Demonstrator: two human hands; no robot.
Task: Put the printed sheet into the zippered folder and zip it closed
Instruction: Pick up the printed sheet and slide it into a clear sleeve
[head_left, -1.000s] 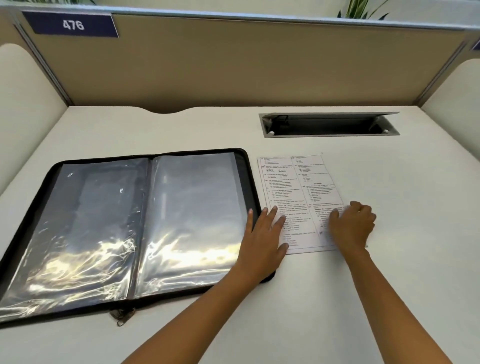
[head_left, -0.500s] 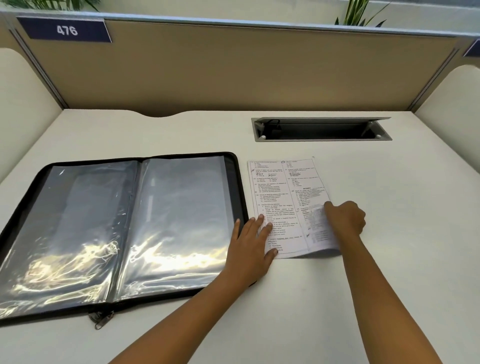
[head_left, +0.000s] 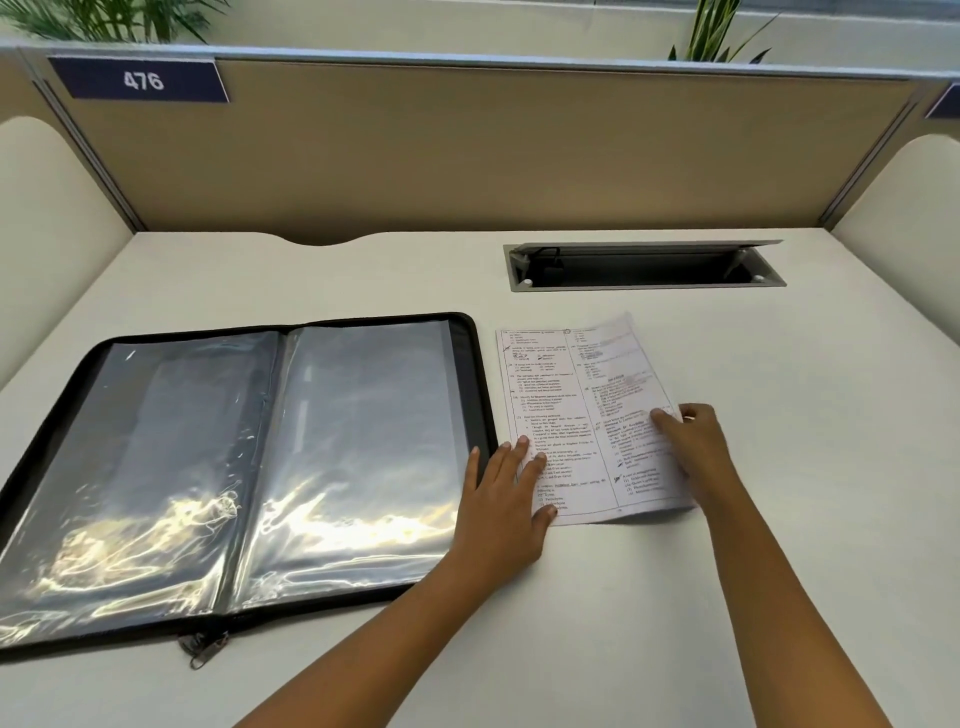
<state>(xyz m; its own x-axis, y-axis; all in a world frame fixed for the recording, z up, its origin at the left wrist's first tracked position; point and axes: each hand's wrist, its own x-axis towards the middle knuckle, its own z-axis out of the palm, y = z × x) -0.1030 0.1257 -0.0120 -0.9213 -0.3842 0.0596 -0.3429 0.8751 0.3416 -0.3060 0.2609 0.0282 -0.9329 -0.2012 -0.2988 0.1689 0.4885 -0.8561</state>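
The printed sheet (head_left: 576, 410) lies on the white desk, right of the black zippered folder (head_left: 244, 467), which is spread open with shiny clear sleeves showing. Its zipper pull (head_left: 202, 649) hangs at the front edge. My left hand (head_left: 506, 488) rests flat, fingers spread, on the sheet's lower left corner and the folder's right rim. My right hand (head_left: 693, 441) pinches the sheet's right edge between thumb and fingers and has that edge curled up off the desk.
A grey cable hatch (head_left: 644, 265) is sunk into the desk behind the sheet. A tan partition (head_left: 467, 150) with a blue "476" label (head_left: 140, 80) closes the back; cream side panels flank the desk.
My right hand has gripped the sheet's right edge and raised it further off the desk. My left hand stays pressing the left side. The camera has tilted slightly.
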